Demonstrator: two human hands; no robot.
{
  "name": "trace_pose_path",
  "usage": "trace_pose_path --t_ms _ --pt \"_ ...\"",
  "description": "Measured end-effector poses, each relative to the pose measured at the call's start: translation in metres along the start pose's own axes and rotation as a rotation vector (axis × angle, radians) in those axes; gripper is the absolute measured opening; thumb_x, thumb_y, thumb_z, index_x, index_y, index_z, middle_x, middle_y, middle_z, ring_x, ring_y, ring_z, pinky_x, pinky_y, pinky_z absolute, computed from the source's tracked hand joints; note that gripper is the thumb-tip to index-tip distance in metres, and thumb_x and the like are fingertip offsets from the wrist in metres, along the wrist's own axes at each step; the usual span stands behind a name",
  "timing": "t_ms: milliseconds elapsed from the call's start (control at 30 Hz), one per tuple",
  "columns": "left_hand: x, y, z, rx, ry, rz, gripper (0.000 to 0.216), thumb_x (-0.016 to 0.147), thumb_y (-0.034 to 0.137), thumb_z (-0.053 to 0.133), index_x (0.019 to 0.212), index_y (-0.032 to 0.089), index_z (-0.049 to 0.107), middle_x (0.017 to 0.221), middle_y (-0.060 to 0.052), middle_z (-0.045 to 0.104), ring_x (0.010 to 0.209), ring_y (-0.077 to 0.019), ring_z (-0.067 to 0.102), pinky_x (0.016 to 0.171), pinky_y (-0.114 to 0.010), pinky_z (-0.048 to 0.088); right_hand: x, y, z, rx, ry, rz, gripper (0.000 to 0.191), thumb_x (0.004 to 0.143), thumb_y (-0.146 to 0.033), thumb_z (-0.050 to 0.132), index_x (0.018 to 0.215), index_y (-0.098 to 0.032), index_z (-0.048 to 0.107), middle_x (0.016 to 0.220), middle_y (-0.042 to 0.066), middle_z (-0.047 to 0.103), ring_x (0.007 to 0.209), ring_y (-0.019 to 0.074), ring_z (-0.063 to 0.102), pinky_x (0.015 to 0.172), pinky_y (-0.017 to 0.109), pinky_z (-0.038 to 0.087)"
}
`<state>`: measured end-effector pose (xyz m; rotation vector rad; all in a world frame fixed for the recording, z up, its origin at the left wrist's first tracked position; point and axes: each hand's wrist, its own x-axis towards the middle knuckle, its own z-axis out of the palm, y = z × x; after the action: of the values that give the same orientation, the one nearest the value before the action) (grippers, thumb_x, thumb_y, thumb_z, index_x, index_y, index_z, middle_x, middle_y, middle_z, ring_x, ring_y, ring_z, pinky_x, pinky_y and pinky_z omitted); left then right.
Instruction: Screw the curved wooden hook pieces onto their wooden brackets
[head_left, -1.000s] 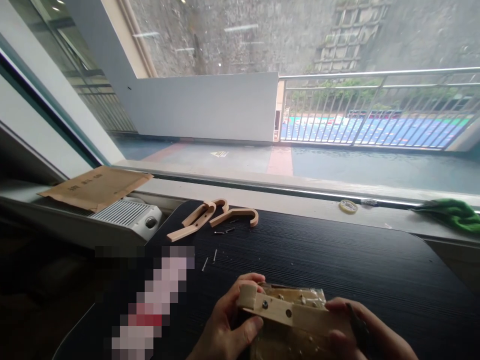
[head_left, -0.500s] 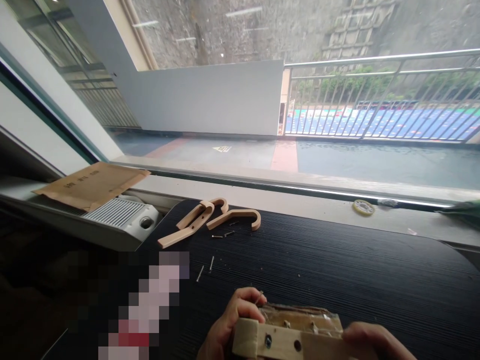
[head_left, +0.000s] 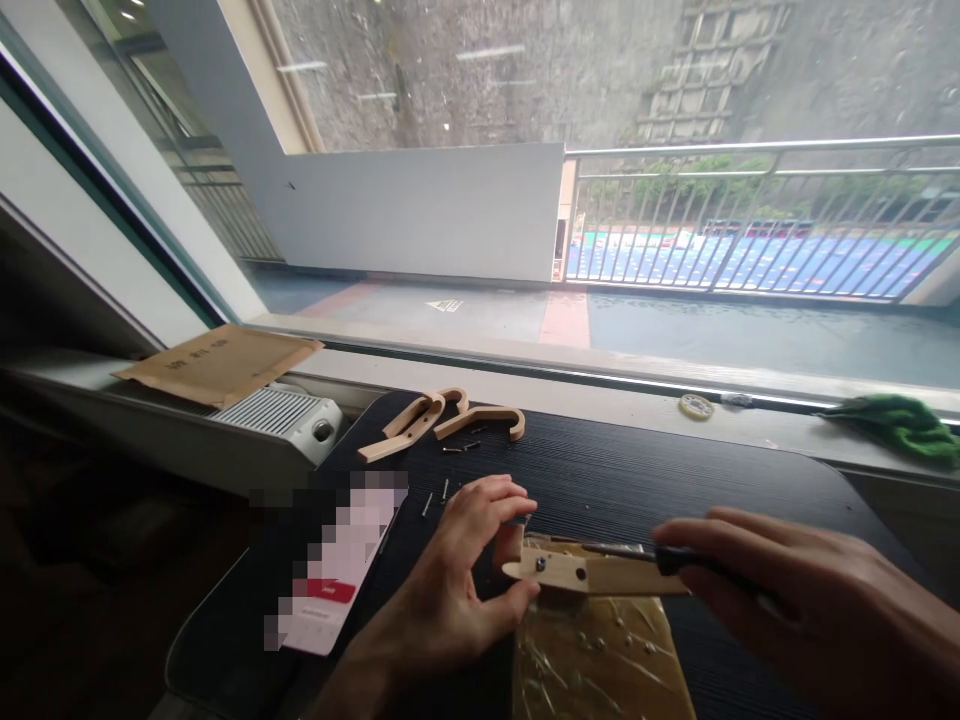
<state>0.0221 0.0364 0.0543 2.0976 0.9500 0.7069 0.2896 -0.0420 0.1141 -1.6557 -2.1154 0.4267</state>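
Observation:
My left hand (head_left: 476,565) curls round the left end of a pale wooden hook (head_left: 626,576), with its thumb against the near edge. A screw sits in one hole of the hook; the other hole is dark. Beneath the hook lies a brown block wrapped in clear tape (head_left: 600,655), dotted with small bumps. My right hand (head_left: 772,590) closes round the black handle of a screwdriver (head_left: 671,560). Its metal shaft points left, along the hook's far edge. Something thin and metallic, perhaps a screw, shows by my left fingertips.
Several more wooden hooks (head_left: 480,423) and loose screws (head_left: 427,504) lie on the black table (head_left: 750,500). A partly blurred phone (head_left: 337,590) rests at the left. Behind are a brown envelope (head_left: 225,362), a tape roll (head_left: 696,406) and a green cloth (head_left: 892,425) along the window sill.
The hook and block have shifted farther into view. My right hand, earlier at the hook's right end, now holds a screwdriver over it. The view has also moved slightly.

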Motion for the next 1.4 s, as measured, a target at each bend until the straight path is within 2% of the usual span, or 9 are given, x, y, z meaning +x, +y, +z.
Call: trace_pose_path --t_ms 33,100,200,367,633,867,1133,1400 --pt "0.003 0.007 -0.004 0.069 -0.026 0.057 0.046 0.07 0.021 0.065 0.115 0.026 0.053 0.127 -0.005 0.049 0.127 -0.0253 0.035 0.109 -0.041 0.025 0.009 -0.01 -0.005 -0.074 -0.079 -0.066 0.023 0.085 -0.035 0.049 0.099 -0.03 0.067 0.081 0.003 0.067 0.059 0.0139 0.058 0.051 0.024 0.039" --pt "0.01 0.018 -0.008 0.178 -0.073 0.124 0.037 0.07 0.02 0.065 0.107 0.024 0.058 0.115 -0.005 0.057 0.121 -0.0239 0.041 0.11 -0.041 0.022 0.023 -0.03 -0.012 -0.173 -0.156 -0.148 0.024 0.088 -0.029 0.045 0.091 -0.028 0.068 0.072 0.002 0.064 0.057 0.0121 0.054 0.051 0.024 0.034" --pt "0.016 0.027 -0.009 0.291 -0.113 0.157 0.028 0.072 0.019 0.063 0.099 0.021 0.061 0.104 -0.004 0.06 0.112 -0.0219 0.047 0.108 -0.041 0.021 0.037 -0.049 -0.012 -0.248 -0.172 -0.218 0.022 0.086 -0.024 0.046 0.09 -0.027 0.067 0.069 0.0 0.061 0.058 0.0108 0.052 0.051 0.024 0.027" --pt "0.02 0.031 -0.008 0.442 -0.167 0.179 0.017 0.073 0.019 0.06 0.09 0.021 0.064 0.096 -0.004 0.061 0.103 -0.0215 0.05 0.106 -0.047 0.019 0.043 -0.061 -0.008 -0.319 -0.198 -0.274 0.021 0.084 -0.019 0.045 0.077 -0.023 0.065 0.067 -0.001 0.059 0.058 0.0096 0.048 0.051 0.025 0.022" --pt "0.024 0.03 -0.003 0.495 -0.231 0.186 0.011 0.076 0.022 0.058 0.083 0.02 0.066 0.089 -0.004 0.061 0.096 -0.0217 0.053 0.104 -0.054 0.018 0.047 -0.073 -0.006 -0.399 -0.231 -0.287 0.019 0.077 -0.016 0.047 0.077 -0.02 0.066 0.067 0.0 0.061 0.058 0.0098 0.046 0.052 0.025 0.021" --pt "0.023 0.028 -0.001 0.482 -0.221 0.183 0.01 0.079 0.021 0.055 0.078 0.018 0.065 0.085 -0.004 0.062 0.09 -0.0197 0.055 0.102 -0.046 0.024 0.049 -0.075 -0.005 -0.444 -0.224 -0.29 0.021 0.078 -0.016 0.046 0.076 -0.02 0.066 0.068 0.001 0.062 0.059 0.01 0.048 0.053 0.024 0.023" --pt "0.022 0.026 -0.001 0.489 -0.223 0.189 0.009 0.079 0.022 0.055 0.078 0.017 0.062 0.082 -0.004 0.063 0.085 -0.0188 0.055 0.097 -0.042 0.031 0.052 -0.084 -0.012 -0.473 -0.276 -0.318 0.022 0.079 -0.015 0.045 0.076 -0.02 0.066 0.07 0.002 0.063 0.062 0.0109 0.051 0.056 0.024 0.026" --pt "0.026 0.02 0.001 0.509 -0.241 0.225 0.01 0.081 0.021 0.053 0.078 0.016 0.06 0.081 -0.003 0.062 0.081 -0.0171 0.055 0.092 -0.036 0.035 0.056 -0.091 -0.012 -0.518 -0.301 -0.309 0.021 0.079 -0.015 0.046 0.071 -0.018 0.065 0.07 0.002 0.063 0.059 0.0092 0.049 0.053 0.023 0.025"
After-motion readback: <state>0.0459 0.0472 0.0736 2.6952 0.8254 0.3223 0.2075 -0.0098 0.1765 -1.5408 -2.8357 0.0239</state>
